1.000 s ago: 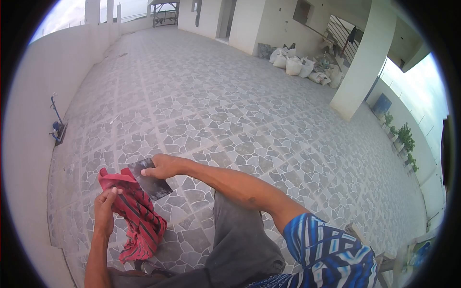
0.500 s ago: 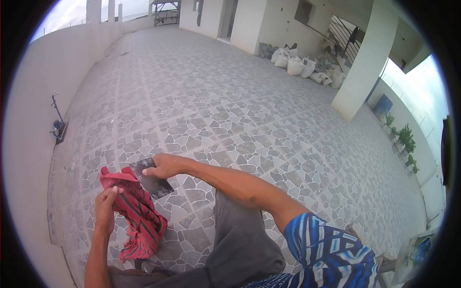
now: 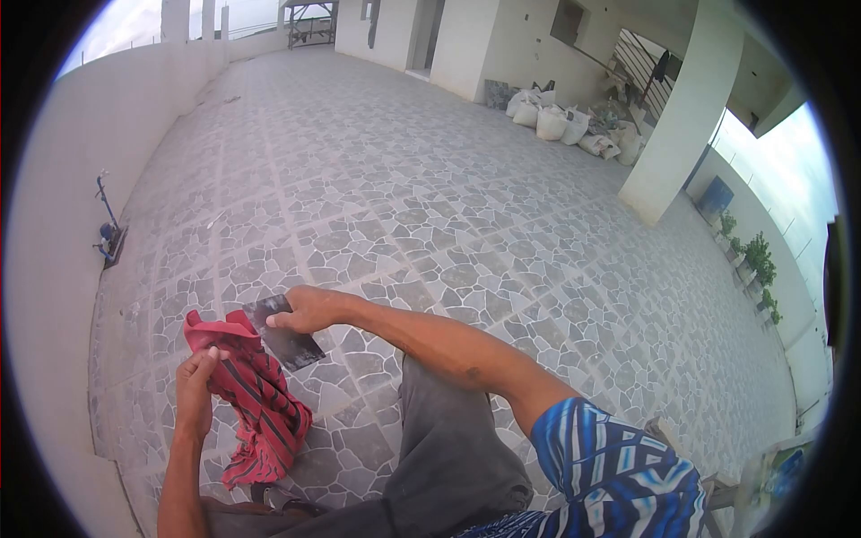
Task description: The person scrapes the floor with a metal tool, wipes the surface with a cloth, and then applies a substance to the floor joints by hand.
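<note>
My left hand (image 3: 195,381) pinches a red cloth (image 3: 260,403) with dark stripes near its plain red upper edge. Folds of this cloth, which looks like a shirt, hang down in front of my left leg. To its right, my right hand (image 3: 309,310) grips a thin, dark, glossy rectangular sheet (image 3: 296,347) at its upper edge, thumb on the near face. Whitish smudges mark the sheet's surface. Its left edge is right beside the collar-like top of the cloth.
Stone-patterned tiles (image 3: 430,215) cover the floor. A white wall (image 3: 54,269) runs along the left, with a blue pipe fitting (image 3: 109,235) near its foot. White sacks (image 3: 552,124) are piled by the building, left of a pillar (image 3: 686,117). Potted plants (image 3: 758,260) line the right wall.
My left hand and the top of the cloth have shifted very slightly to the left. My right hand and the dark sheet stay nearly still.
</note>
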A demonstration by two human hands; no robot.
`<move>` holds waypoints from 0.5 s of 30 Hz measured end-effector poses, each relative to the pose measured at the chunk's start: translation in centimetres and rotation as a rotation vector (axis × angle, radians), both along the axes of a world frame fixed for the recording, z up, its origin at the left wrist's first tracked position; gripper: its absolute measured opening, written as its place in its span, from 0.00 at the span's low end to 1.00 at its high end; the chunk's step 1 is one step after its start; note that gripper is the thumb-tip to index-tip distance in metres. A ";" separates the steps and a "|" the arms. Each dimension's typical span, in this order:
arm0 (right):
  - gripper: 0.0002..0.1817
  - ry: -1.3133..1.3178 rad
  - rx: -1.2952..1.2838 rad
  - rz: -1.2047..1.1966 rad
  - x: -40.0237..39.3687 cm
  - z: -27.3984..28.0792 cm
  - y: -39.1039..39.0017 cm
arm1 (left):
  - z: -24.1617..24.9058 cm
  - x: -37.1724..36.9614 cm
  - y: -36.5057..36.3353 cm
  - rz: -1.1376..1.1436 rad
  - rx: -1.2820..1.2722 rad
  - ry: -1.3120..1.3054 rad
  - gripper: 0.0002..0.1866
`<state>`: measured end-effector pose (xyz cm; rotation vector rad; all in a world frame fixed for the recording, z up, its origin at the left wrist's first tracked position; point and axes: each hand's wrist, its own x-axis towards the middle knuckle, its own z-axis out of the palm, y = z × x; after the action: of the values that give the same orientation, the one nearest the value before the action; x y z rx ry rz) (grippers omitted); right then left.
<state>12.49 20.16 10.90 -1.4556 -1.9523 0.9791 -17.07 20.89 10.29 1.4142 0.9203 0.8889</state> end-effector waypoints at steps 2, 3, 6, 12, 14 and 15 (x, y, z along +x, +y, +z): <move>0.26 -0.007 0.000 0.000 0.0 0.1 0.0 | 0.1 0.0 -0.1 -0.004 0.001 0.000 0.16; 0.26 -0.007 -0.005 0.000 0.0 0.1 -0.1 | 0.3 0.1 -0.2 -0.008 -0.003 0.001 0.16; 0.26 -0.011 -0.017 0.000 0.0 0.7 -0.4 | 0.2 0.0 -0.1 -0.011 0.000 -0.004 0.16; 0.26 -0.011 -0.008 0.007 0.0 0.1 0.0 | 0.0 -0.1 0.1 -0.010 0.011 0.001 0.17; 0.26 -0.013 -0.008 0.007 0.0 0.1 0.0 | 0.0 0.0 0.1 -0.011 0.011 0.008 0.17; 0.26 -0.010 -0.008 0.007 0.1 0.1 -0.1 | 0.1 -0.1 0.0 -0.012 0.009 0.011 0.17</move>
<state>12.55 20.10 11.00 -1.4607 -1.9643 0.9855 -17.13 20.94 10.34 1.4324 0.9164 0.8775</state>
